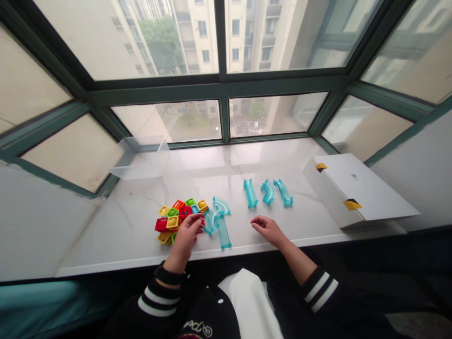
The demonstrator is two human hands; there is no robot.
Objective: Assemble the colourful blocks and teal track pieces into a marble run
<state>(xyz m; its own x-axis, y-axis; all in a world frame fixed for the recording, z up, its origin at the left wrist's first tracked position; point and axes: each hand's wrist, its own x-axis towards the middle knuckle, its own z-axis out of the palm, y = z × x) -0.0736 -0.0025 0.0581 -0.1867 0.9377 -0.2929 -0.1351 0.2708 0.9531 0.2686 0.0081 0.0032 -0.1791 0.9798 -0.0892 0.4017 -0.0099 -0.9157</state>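
Blocks (173, 222), red, yellow, green, orange and blue: one heap, left part of the marble window ledge (212, 165). Left hand (184, 239): at the heap's right side, grip curled, fingertips over red; whether it pinches a block cannot be told. Track pieces, translucent blue, left group: two curved (221, 205) (211, 222) and one straight (224, 234), close together, just beside the left hand's fingertips. Track pieces, right group, set apart in a row: straight (250, 194), bent (268, 192), wavy (284, 193). Right hand (270, 230): nearer the person than that row, grip loosely bent, whether fingertips meet unclear. Clear bin (141, 165): far left corner. White box (367, 188), yellow-and-black tape: right end.
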